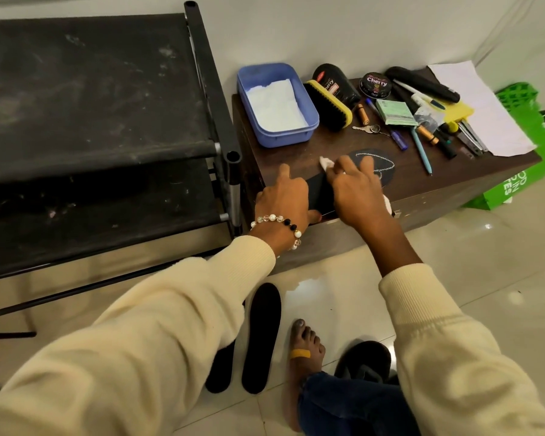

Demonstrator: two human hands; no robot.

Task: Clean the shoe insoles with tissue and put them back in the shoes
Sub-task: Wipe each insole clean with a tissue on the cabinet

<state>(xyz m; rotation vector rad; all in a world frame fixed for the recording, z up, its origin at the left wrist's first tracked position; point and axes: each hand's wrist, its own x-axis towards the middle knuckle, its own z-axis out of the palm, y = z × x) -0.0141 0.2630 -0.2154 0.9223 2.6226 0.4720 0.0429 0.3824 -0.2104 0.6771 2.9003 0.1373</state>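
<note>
Insole [376,166] lying flat on the dark wooden cabinet top [337,143], its stitched toe end showing just beyond the fingers and its heel end reaching the near edge. The right hand [357,187] is pressing a wad of white tissue [420,163] onto the insole; the fingers are lying spread and nearly flat over it, tissue poking out at the fingertips and again under the heel of the hand. The left hand [282,196] is pinning the near end, forefinger extended, the other fingers loosely bent; whether they are gripping the edge cannot be told. Two more insoles [261,338] are lying on the floor tiles below the wrists. Beyond the fingertips stand a blue tissue box [277,103], a shoe brush [328,105] and a polish tin [376,84], with pens and keys to their right. Risk: the insole is overhanging the near edge, so a hard stroke toward the body could slide it off if the left hand loosens; thin tissue may also shred and leave lint on the fabric.
</note>
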